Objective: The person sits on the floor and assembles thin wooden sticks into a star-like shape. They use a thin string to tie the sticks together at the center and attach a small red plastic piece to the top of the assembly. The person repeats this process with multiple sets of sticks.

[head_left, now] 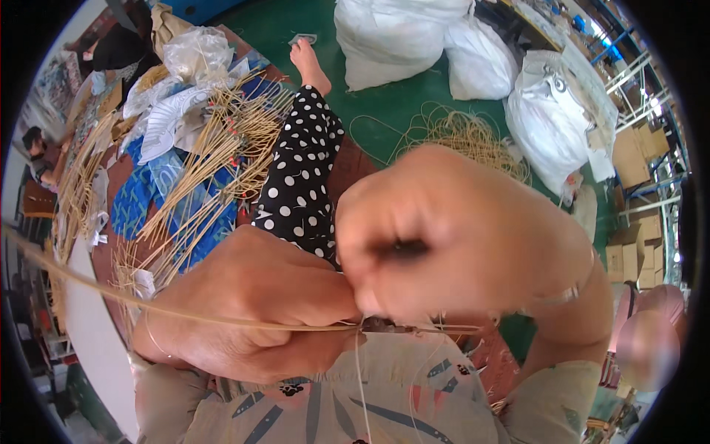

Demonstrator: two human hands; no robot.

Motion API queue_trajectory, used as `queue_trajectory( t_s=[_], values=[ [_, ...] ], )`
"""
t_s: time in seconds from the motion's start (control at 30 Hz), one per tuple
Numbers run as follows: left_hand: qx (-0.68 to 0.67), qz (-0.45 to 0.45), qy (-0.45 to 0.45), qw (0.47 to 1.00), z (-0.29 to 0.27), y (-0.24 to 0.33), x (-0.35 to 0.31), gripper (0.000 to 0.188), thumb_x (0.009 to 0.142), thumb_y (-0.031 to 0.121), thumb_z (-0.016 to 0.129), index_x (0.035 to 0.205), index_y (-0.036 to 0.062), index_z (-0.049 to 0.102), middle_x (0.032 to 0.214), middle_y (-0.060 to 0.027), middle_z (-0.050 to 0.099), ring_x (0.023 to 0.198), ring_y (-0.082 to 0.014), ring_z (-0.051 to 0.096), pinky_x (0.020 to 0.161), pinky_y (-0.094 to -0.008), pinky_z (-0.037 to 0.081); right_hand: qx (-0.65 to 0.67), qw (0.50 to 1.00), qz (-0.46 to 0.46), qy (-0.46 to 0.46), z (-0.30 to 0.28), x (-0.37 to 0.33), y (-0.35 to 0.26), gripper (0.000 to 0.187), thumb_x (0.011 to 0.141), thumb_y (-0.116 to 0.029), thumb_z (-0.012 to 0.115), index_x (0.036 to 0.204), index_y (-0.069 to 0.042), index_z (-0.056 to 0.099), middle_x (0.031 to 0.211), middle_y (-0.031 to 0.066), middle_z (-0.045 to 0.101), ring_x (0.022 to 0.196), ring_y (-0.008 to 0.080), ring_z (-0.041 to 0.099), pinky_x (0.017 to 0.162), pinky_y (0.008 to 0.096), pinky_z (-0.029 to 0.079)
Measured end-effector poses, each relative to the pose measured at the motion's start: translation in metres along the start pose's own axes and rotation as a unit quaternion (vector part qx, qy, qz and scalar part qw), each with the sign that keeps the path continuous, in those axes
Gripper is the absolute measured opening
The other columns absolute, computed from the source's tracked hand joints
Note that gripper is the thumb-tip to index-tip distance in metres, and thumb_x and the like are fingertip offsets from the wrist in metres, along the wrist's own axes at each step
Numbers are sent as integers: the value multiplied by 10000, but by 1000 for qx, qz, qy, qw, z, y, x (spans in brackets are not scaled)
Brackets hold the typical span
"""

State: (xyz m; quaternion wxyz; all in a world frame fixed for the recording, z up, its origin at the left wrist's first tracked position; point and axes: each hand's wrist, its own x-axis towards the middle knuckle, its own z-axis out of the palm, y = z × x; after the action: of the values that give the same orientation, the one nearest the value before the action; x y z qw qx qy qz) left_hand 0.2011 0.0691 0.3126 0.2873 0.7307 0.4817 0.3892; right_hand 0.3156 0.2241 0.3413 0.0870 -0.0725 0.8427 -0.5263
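Note:
My left hand is closed round a long, thin tan cane strip, which bows away to the far left of the view. A short dark bit sits on the strip just past my left fingertips. My right hand is raised close to the camera, slightly blurred, its fingers curled and pinched together against my left fingertips. A pale thread runs out from beneath the pinch and hangs down over my patterned top. What exactly lies between my right fingertips is mostly hidden.
Bundles of cane sticks lie on blue cloth and plastic to the left. A tangle of thin cane rests on the green floor ahead. White sacks stand behind it. Cardboard boxes fill shelves at right. Another person sits far left.

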Motion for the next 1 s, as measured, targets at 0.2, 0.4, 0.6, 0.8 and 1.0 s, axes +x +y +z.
queue_trajectory(
  t_s=[0.2,0.4,0.6,0.8,1.0],
  values=[
    [80,-3,130,988,8,3,1,174,664,17,648,822,10,575,647,-82,567,511,-240,564,429,-290,420,200,968,151,-17,8,7,29,137,636,-119,560,650,17,570,543,127,527,487,178,488,500,301,392],
    [74,88,202,973,11,-7,6,119,683,26,640,783,0,580,614,-82,562,471,-222,546,400,-277,396,-103,979,17,176,-5,1,42,80,719,-91,587,700,-14,588,637,0,568,536,74,491,500,214,385],
    [117,81,260,955,-5,-9,0,104,678,41,646,748,5,578,593,-93,544,430,-222,508,379,-285,363,180,898,-215,340,6,-67,9,247,812,-264,518,719,-37,540,629,33,482,512,121,458,458,217,368],
    [-6,-28,701,712,8,-5,-18,137,749,95,548,838,-9,557,709,-71,547,591,-175,532,571,-279,469,188,859,-462,-113,18,-60,4,337,883,-275,390,848,13,563,727,114,531,565,204,521,450,289,404],
    [205,79,571,791,-28,-11,-71,144,807,91,503,728,-23,539,697,-99,518,625,-185,522,563,-273,412,316,792,-522,-23,36,-59,10,233,802,-227,527,681,-30,514,642,45,515,500,180,495,424,294,386]
  ],
)
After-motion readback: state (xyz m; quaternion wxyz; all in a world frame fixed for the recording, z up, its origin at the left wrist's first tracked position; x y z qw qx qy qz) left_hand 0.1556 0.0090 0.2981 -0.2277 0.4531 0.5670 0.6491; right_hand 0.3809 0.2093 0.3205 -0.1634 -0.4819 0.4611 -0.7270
